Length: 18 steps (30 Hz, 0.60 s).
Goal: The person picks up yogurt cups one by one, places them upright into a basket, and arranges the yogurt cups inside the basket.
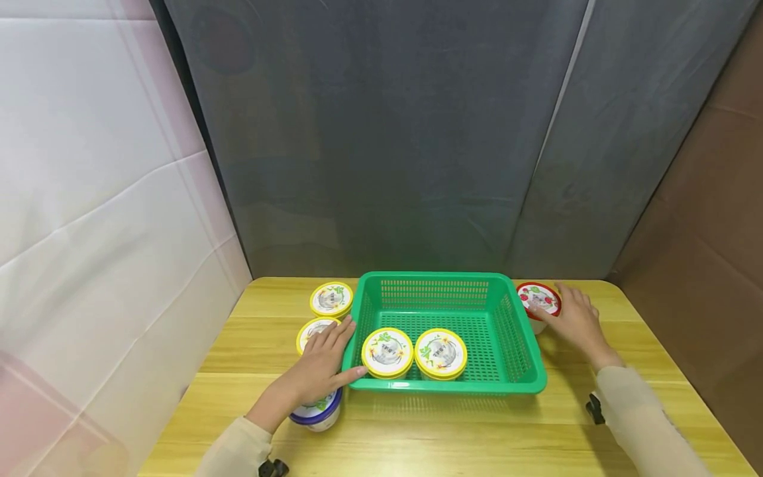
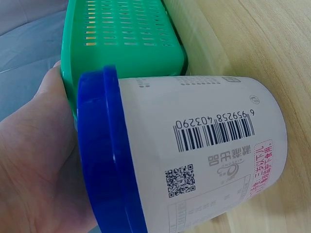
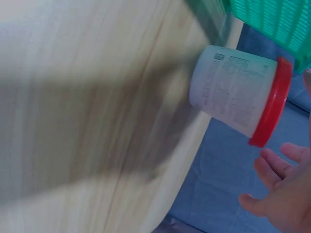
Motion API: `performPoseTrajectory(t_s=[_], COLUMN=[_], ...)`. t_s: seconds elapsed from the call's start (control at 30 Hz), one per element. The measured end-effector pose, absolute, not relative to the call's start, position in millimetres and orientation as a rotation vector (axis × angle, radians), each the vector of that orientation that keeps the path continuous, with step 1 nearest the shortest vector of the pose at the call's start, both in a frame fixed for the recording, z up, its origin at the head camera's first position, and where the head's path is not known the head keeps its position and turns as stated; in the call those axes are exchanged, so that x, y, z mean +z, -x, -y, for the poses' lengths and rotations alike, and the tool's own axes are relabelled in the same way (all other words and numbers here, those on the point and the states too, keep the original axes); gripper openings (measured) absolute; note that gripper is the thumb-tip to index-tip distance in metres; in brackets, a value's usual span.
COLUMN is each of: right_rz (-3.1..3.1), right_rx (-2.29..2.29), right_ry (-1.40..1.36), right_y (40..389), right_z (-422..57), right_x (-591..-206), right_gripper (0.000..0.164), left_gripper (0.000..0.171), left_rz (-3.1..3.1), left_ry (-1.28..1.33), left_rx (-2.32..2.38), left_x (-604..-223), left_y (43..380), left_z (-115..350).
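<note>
My left hand rests at the near left corner of a green plastic basket, thumb reaching over the front rim and fingers extended along the left side. Under its wrist stands a paper tub with a blue lid, its barcode side showing in the left wrist view. Inside the basket sit two yellow-lidded tubs. To the basket's right, my right hand is spread around a red-lidded tub. In the right wrist view its fingers stand apart from the red lid.
Two more yellow-lidded tubs stand left of the basket, the nearer one partly covered by my left hand. All stand on a wooden table. A dark grey curtain hangs behind, with a white cloth left and a brown one right.
</note>
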State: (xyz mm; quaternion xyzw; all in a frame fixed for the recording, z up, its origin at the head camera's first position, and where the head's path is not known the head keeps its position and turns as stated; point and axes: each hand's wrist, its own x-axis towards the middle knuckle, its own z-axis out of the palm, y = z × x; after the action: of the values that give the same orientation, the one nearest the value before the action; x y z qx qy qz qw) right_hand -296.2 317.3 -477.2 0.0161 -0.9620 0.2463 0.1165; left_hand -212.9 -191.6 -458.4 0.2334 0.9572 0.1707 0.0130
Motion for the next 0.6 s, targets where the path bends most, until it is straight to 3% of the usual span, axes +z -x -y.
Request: performPoseTrajectory(t_s=[0.6], right_rz=[2.891], right_rx=[0.662], right_ry=[-0.031], right_y=[303.4], right_z=[-314.3], right_x=[-489.9], right_gripper=[0.099], left_gripper=[0.088], left_rz=[-2.982], left_ry=[-0.719], left_rx=[0.535], left_x=[-461.0], left_y=[213.5], left_z=[192.2])
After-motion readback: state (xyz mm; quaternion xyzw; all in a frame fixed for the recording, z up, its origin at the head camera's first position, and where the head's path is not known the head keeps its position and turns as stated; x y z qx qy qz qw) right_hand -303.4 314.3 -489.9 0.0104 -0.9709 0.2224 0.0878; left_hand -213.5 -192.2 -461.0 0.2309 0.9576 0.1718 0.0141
